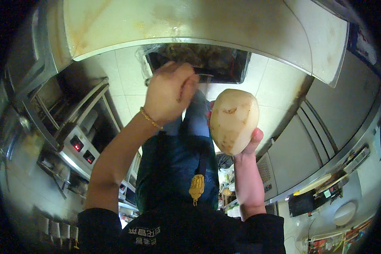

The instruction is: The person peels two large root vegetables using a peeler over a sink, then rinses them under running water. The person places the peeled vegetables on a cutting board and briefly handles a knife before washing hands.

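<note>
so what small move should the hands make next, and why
Perhaps the right hand should turn the pale, rounded, peeled vegetable so its brown patches face the left hand: those marks show on its surface, and the curled left hand is apart from it.

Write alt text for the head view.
The right hand holds a large, pale, mostly peeled root vegetable; the blurred left hand is curled, its contents unclear. Beyond them, a black container shows against pale floor tiles.

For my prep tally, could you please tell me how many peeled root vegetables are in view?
1 peeled root vegetable, in the right hand; others may be hidden in the black tray.
</note>
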The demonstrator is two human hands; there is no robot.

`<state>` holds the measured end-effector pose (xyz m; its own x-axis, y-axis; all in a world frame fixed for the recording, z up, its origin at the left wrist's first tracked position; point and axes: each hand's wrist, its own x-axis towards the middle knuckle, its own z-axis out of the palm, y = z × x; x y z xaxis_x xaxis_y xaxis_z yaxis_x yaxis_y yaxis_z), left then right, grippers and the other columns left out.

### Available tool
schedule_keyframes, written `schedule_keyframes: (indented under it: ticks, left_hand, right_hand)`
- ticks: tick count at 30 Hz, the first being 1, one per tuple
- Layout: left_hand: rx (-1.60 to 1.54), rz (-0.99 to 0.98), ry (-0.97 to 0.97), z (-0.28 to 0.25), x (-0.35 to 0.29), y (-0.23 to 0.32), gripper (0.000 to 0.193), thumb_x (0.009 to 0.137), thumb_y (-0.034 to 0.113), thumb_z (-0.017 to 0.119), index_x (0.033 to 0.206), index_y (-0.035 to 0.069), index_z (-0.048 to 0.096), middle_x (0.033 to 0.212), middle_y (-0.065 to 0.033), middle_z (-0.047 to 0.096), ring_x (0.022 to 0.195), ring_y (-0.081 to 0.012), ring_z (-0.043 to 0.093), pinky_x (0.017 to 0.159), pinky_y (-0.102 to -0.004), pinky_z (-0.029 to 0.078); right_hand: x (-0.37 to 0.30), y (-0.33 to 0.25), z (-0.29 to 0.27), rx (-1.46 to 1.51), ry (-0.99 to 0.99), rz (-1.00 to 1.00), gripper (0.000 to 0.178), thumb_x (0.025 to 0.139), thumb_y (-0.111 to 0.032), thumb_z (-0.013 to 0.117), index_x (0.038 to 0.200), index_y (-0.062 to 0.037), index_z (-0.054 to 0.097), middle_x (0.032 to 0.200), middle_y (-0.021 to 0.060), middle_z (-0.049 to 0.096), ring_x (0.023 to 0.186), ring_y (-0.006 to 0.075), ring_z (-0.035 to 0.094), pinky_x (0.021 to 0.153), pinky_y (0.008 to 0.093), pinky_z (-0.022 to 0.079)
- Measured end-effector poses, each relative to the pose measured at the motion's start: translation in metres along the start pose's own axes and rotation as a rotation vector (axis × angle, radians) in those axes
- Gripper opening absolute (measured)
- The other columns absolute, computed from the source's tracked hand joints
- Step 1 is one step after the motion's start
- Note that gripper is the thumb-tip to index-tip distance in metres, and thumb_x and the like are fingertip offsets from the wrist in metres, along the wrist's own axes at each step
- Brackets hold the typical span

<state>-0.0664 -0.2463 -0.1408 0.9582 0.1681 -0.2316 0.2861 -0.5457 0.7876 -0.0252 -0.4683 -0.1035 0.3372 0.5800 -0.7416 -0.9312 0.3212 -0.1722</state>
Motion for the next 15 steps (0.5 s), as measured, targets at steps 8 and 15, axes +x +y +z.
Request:
schedule_keyframes:
  ticks: [8, 15]
  left_hand:
    - [0.232, 0.781, -0.240, -0.034, 0.043, 0.053, 0.012, 0.067, 0.025, 0.064, 0.073, 0.015, 0.059, 0.080, -0.0017, 0.056, 0.079, -0.0226, 0.056, 0.070, -0.0379, 0.046]
    - [0.488, 0.538, -0.307, -0.053, 0.033, 0.031, 0.010, 0.070, 0.023, 0.063, 0.078, 0.016, 0.063, 0.083, -0.0018, 0.057, 0.082, -0.0205, 0.054, 0.070, -0.0327, 0.042]
  right_hand:
    - [-0.006, 0.005, -0.008, 0.150, -0.113, 0.387, 0.103, 0.069, -0.069, 0.062, 0.146, -0.0099, 0.025, 0.133, 0.0277, 0.042, 0.107, 0.0466, 0.055, 0.075, 0.0487, 0.057]
    - [-0.016, 0.018, -0.008, 0.354, -0.230, 0.448, 0.105, 0.071, -0.064, 0.066, 0.148, -0.0127, 0.018, 0.132, 0.0334, 0.038, 0.102, 0.0474, 0.056, 0.074, 0.0532, 0.056]
